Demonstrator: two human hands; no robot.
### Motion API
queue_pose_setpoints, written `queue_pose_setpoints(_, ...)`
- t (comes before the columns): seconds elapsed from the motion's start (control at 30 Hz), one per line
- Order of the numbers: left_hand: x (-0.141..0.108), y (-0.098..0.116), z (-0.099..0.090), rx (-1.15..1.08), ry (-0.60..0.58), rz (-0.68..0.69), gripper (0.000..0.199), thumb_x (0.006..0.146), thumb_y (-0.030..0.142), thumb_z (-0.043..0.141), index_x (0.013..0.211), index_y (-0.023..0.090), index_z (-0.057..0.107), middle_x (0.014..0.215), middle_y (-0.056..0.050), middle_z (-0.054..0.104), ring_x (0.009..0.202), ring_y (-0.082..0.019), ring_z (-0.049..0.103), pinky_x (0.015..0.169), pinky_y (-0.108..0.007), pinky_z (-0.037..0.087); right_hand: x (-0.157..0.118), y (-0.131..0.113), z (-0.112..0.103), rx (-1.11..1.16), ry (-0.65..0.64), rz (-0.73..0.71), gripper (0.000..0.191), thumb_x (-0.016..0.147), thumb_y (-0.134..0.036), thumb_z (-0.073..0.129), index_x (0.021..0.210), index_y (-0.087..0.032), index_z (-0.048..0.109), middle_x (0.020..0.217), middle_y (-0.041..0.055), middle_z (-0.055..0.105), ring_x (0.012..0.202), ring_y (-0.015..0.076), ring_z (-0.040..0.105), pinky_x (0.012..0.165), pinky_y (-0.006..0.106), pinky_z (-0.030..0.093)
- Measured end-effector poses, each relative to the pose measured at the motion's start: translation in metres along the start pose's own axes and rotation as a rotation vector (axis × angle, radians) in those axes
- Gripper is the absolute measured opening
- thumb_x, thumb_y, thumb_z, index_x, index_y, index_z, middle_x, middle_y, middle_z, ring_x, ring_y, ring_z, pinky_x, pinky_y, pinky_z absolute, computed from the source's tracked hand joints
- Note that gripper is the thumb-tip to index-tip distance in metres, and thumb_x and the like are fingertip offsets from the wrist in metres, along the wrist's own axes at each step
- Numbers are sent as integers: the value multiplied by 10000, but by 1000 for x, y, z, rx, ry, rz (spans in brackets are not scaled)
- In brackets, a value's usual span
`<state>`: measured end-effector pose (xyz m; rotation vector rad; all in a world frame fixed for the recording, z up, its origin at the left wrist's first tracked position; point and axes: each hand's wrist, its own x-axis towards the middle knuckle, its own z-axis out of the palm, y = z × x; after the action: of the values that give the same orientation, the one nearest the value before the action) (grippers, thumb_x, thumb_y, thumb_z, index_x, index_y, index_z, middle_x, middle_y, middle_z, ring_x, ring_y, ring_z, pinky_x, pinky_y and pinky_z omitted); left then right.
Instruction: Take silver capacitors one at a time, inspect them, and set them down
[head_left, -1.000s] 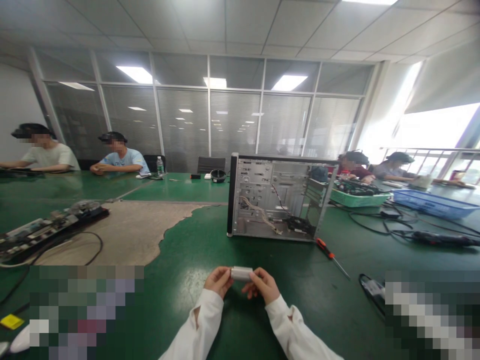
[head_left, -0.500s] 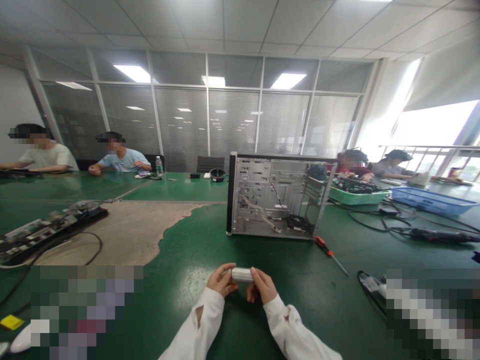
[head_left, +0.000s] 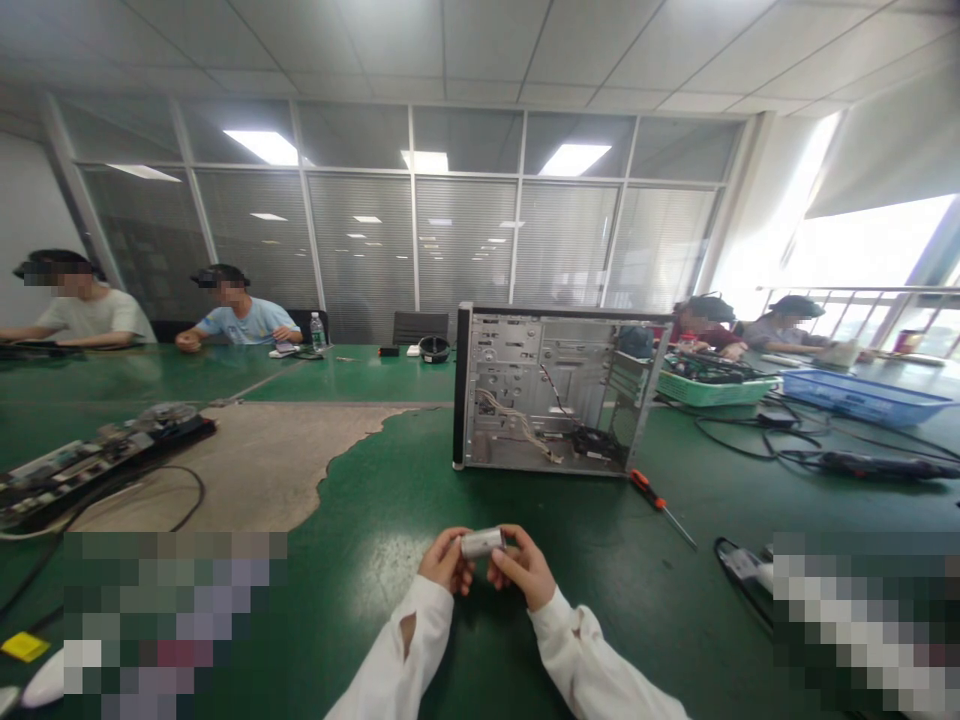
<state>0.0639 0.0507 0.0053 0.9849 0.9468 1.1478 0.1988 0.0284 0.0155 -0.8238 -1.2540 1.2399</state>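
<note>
Both of my hands hold a small silver metal cylinder [head_left: 481,543] up over the green table mat [head_left: 375,600]. My left hand [head_left: 445,561] grips its left end, and my right hand [head_left: 523,567] pinches its right end between the fingers. White sleeves cover both forearms. The hands hide the cylinder's ends, so I cannot tell what they look like.
Ahead stands an open computer case [head_left: 559,390] with wires inside, and a red-handled screwdriver [head_left: 660,505] lies by its corner. A circuit board [head_left: 97,470] sits left. Cables, a green basket [head_left: 709,392] and a blue basket [head_left: 862,397] lie right. Several co-workers sit beyond.
The cylinder has turned in my fingers, from nearly level to tilted with its right end higher. Both hands have shifted slightly, and the view has moved a little.
</note>
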Motion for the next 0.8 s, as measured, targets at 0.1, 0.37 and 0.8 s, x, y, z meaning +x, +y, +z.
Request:
queue_pose_setpoints(0.1,0,0,0,8,-15,25,474,572,517,527,856,148,438,394,56,506,279,-66,420,263,-147,282,-2,0,2,19,-1,-10,486,562,-445,614,900,-177,390,514,-28,547,417,112,512,391,221,371)
queue_pose_setpoints(0.37,1,0,1,-56,73,16,413,542,517,562,687,191,356,370,51,526,262,-76,433,267,-141,262,-7,1,6,-157,38,-127,386,594,-331,588,889,-185,387,535,-33,543,431,101,490,392,200,362)
queue_pose_setpoints(0.8,-11,21,6,-177,30,-208,316,625,425,582,680,131,482,459,10,549,389,-106,539,400,-212,428,-14,-7,14,-527,150,-267,287,583,-286,574,837,-195,476,416,-68,456,358,74,389,371,192,309)
